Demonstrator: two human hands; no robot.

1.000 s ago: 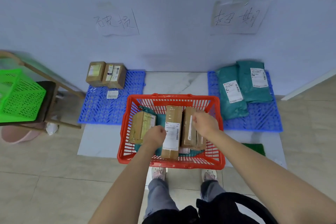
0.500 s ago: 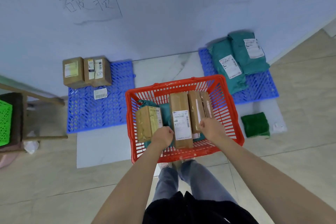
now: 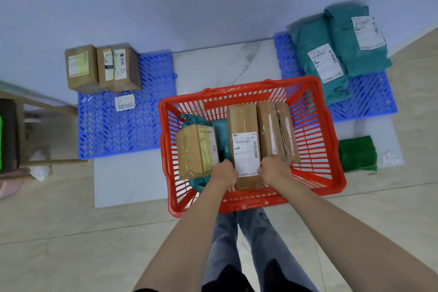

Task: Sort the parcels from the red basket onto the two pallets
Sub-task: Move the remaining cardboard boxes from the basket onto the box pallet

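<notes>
Hands, left (image 3: 224, 175) and right (image 3: 272, 169), gripped the near end of the middle box (image 3: 244, 142) in the basket (image 3: 331, 173), fingers curled round its sides.

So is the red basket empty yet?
No. The basket holds three brown boxes and a teal bag.

Red basket (image 3: 315, 125) holds three brown boxes (one teal bag beneath) between two blue pallets (image 3: 123, 130).

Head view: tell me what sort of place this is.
Likely a parcel sorting corner. Labelled boxes fill a red basket, and two blue pallets by the wall hold cartons and teal mailers apart.
</notes>
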